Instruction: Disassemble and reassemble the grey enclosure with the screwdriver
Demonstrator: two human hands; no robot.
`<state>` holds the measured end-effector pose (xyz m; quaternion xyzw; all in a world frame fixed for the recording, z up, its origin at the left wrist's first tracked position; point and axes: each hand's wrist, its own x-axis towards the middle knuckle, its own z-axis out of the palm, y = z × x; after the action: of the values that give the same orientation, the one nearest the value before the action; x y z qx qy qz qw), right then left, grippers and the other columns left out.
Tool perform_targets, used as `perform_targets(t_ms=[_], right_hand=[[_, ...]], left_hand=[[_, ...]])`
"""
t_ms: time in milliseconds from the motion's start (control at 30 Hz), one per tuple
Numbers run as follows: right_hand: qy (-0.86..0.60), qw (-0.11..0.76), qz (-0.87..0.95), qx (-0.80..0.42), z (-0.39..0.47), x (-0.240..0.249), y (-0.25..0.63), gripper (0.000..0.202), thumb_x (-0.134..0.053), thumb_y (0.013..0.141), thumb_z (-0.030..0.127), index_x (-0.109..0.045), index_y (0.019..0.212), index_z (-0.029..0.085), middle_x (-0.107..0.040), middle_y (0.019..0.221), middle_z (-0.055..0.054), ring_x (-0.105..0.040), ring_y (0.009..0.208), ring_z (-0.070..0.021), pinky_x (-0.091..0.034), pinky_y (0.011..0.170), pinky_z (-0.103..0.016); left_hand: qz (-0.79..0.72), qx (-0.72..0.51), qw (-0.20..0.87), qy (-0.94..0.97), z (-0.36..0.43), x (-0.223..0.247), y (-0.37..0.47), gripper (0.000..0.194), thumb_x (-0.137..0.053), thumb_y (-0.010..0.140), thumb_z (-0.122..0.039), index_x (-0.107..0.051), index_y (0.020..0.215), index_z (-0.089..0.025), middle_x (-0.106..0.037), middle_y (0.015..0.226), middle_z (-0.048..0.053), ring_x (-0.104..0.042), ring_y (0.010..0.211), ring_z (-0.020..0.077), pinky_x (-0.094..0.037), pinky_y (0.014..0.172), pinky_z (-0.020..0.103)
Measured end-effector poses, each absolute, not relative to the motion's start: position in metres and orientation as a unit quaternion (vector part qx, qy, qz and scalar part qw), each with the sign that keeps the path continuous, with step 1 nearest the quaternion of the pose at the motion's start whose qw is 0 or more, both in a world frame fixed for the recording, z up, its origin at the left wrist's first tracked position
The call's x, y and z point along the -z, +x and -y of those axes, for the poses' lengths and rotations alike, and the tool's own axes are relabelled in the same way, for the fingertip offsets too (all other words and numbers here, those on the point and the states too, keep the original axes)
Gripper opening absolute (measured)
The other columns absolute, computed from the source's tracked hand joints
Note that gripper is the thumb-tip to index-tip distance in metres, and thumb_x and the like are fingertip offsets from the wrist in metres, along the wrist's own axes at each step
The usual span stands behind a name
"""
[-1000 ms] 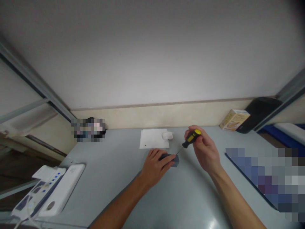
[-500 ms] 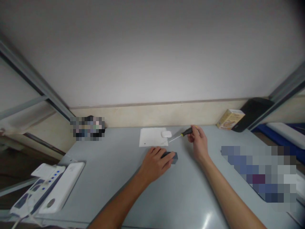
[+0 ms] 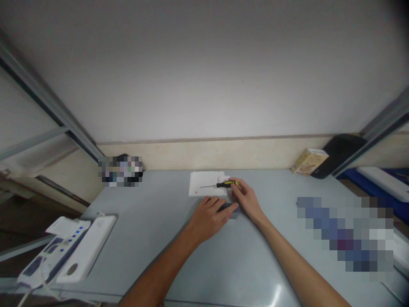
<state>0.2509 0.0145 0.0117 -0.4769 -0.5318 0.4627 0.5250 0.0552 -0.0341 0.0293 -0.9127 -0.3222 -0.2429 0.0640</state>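
My left hand (image 3: 209,217) rests over a small dark grey box (image 3: 234,215) on the table, its fingers curled round it and hiding most of it. Between the fingers of my right hand (image 3: 247,198) is the handle end of a black-and-yellow screwdriver (image 3: 226,184). Its thin shaft points left over a white sheet of paper (image 3: 198,181). A tiny dark spot (image 3: 196,192), too small to name, shows near the paper's lower left corner. Behind the screwdriver, a small white rounded case (image 3: 221,178) is partly covered.
A white power strip (image 3: 54,251) with cables and a long white device (image 3: 87,249) lie at the left. At the back right, a yellow carton (image 3: 309,162) leans near a black panel (image 3: 337,153). Blurred-out items occupy the far left corner and right side of the grey table (image 3: 143,221).
My right hand has moved left and closer to my left hand. The screwdriver has swung from slanting down-left to lying nearly level above the paper. My left hand stays on the box.
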Motion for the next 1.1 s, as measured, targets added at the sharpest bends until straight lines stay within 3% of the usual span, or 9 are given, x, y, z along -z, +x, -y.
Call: perform_targets(t_ms=[167,300,500,733,967,1100], right_hand=[[-0.460,0.509,0.558,-0.466,-0.015,-0.005,0.251,0.049,-0.068,0.088,0.057,-0.068,0.119,0.020,-0.068,0.086,-0.003,-0.054,0.069,-0.0159,-0.044,0.064,-0.028],[-0.452,0.489,0.574,-0.476,-0.016,-0.005,0.253,0.050,-0.068,0.088,0.058,-0.068,0.121,0.020,-0.061,0.075,0.000,-0.053,0.067,-0.0160,-0.041,0.062,-0.027],[-0.450,0.470,0.582,-0.487,-0.015,-0.007,0.253,0.049,-0.067,0.089,0.057,-0.068,0.122,0.021,-0.062,0.076,0.000,-0.055,0.069,-0.0162,-0.043,0.065,-0.028],[-0.447,0.466,0.579,-0.499,-0.014,-0.009,0.253,0.051,-0.068,0.088,0.057,-0.068,0.123,0.021,-0.066,0.082,-0.002,-0.058,0.072,-0.0167,-0.047,0.069,-0.028],[-0.439,0.468,0.567,-0.517,-0.013,-0.014,0.251,0.052,-0.073,0.084,0.058,-0.070,0.120,0.021,-0.072,0.090,-0.004,-0.062,0.076,-0.0178,-0.051,0.072,-0.030],[-0.440,0.473,0.562,-0.516,-0.013,-0.013,0.252,0.053,-0.073,0.083,0.060,-0.070,0.119,0.021,-0.070,0.084,-0.004,-0.061,0.074,-0.0180,-0.050,0.070,-0.030]], left_hand=[[0.335,0.350,0.045,-0.874,0.026,-0.032,0.038,0.034,-0.047,0.106,-0.030,-0.064,0.135,-0.025,-0.070,0.118,0.009,-0.064,0.109,0.0222,-0.050,0.096,0.039],[0.444,0.452,0.066,-0.771,0.002,-0.033,0.005,0.027,-0.046,0.105,-0.022,-0.071,0.115,-0.021,-0.070,0.104,0.009,-0.065,0.097,0.0205,-0.051,0.090,0.037],[0.491,0.347,-0.012,-0.799,-0.025,-0.027,-0.044,0.019,-0.052,0.101,-0.022,-0.071,0.102,-0.022,-0.069,0.098,0.005,-0.067,0.093,0.0197,-0.054,0.088,0.034],[0.506,0.225,-0.059,-0.831,-0.027,-0.010,-0.046,0.018,-0.062,0.097,-0.031,-0.072,0.109,-0.023,-0.069,0.104,0.006,-0.066,0.101,0.0228,-0.052,0.095,0.037],[0.510,0.231,-0.083,-0.824,-0.029,-0.007,-0.040,0.014,-0.063,0.097,-0.028,-0.076,0.098,-0.022,-0.068,0.098,0.006,-0.065,0.096,0.0219,-0.050,0.091,0.035],[0.502,0.241,-0.084,-0.826,-0.030,-0.008,-0.039,0.013,-0.064,0.096,-0.026,-0.077,0.094,-0.022,-0.069,0.097,0.006,-0.065,0.095,0.0225,-0.049,0.089,0.036]])
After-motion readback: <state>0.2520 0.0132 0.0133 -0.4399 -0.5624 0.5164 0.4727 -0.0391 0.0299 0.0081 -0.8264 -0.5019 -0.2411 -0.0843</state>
